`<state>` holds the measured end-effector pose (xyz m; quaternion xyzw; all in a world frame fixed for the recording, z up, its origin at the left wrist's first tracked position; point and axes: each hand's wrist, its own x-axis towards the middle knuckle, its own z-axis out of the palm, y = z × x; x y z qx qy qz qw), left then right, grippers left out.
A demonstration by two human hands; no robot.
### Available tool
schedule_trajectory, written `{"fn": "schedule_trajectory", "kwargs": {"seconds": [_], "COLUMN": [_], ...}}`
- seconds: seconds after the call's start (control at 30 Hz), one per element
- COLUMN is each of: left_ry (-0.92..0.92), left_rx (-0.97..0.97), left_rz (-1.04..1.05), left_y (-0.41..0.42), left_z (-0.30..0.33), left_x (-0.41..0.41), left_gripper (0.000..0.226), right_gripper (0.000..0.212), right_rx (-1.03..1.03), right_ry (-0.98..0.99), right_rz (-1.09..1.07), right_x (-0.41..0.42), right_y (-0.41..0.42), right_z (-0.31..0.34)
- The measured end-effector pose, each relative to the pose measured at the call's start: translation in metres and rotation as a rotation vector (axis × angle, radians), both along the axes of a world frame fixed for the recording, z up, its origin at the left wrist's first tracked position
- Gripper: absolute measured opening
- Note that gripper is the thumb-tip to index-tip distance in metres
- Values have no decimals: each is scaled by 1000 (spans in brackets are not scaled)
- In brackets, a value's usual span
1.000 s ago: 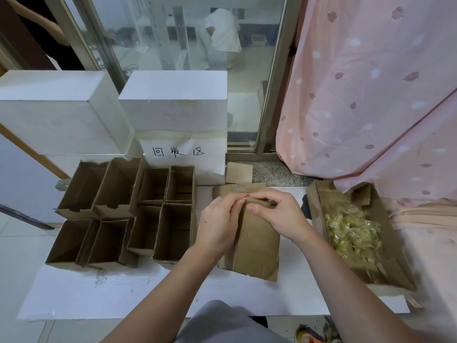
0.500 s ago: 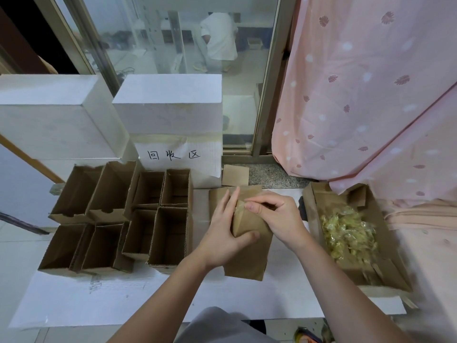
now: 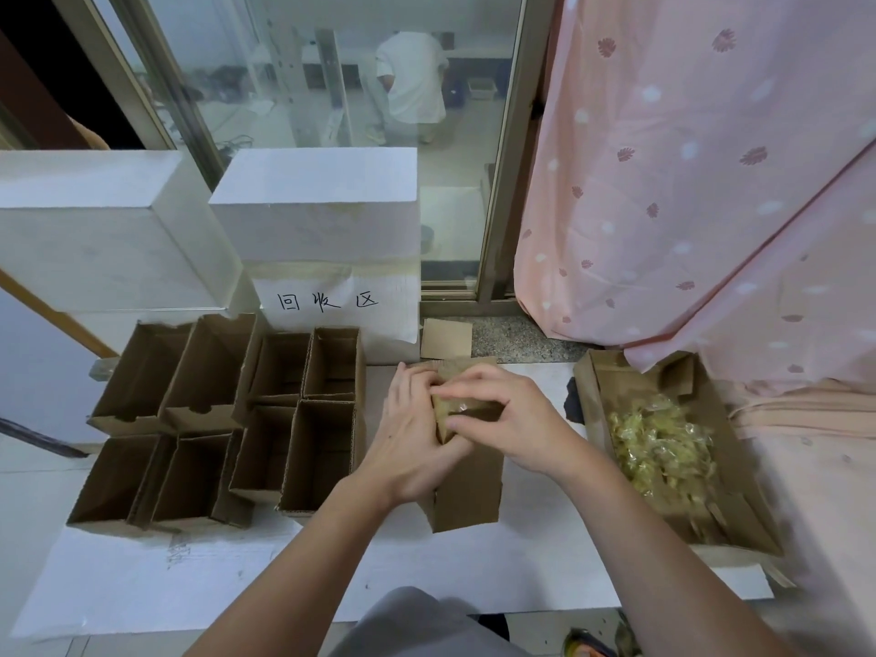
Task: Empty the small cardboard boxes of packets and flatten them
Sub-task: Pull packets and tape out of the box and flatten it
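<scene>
Ahead, two big white rectangular blocks (image 3: 204, 230) stand at the back of your white tabletop (image 3: 237, 571). Left: eight open brown cardboard boxes (image 3: 227, 419), touching in a cluster. Right: one shallow cardboard tray (image 3: 739, 509) holding a heap of clear yellowish packets (image 3: 659, 448), too many to count. Centre: one small brown cardboard box (image 3: 467, 490) on the table; your left hand (image 3: 407, 443) wraps its side, your right hand (image 3: 512, 419) pinches its top flap.

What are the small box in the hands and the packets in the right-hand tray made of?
Small brown box: matte corrugated cardboard, judging by fluted edges on the neighbouring open boxes. Yellowish packets in the cardboard tray: probably clear glossy plastic film; they glint and crinkle.
</scene>
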<state>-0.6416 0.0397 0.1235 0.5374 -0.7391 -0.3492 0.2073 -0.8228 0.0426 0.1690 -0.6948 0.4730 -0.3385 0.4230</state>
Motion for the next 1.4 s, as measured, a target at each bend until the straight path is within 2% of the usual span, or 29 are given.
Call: {"fn": "schedule_trajectory", "kwargs": {"seconds": [0.13,0.33,0.53,0.63,0.8,0.9,1.1,1.2,1.23,1.33,1.4], "left_ry": [-118,-211,-253,-281,-330,-343,-362,-342,-327,-301,-294], "left_rx": [-110,-119,-116,-122,-146,-156,-231,-280,-275,-264,-299], "left_rz": [18,70,150,191,229,241,230,229,236,227,231], "left_y": [-1,-5,-1,1,1,2,5,4,3,2,3], "left_z": [-5,11,16,18,19,19,22,18,16,9,8], "left_x": [-6,-1,-9,-15,-21,-25,-32,-29,-26,-22,-24], "left_gripper": [69,93,93,94,91,87,83,84,85,88,86], "right_gripper": [25,20,24,19,11,4,7,4,6,30,30], "right_rx": [-46,1,35,9,-112,-167,-197,-156,-128,-100,-155], "right_ry": [49,-47,-109,-50,193,263,215,169,141,125,140], "right_rz": [-32,-117,-175,-212,-226,-248,-357,-322,-274,-160,-179], "right_x": [0,-12,-7,-4,-1,1,5,2,-1,-9,-10], "right_y": [0,5,6,7,12,15,22,22,21,17,13], "right_z": [-1,-6,-10,-9,-8,-9,-9,-10,-9,-6,-10]}}
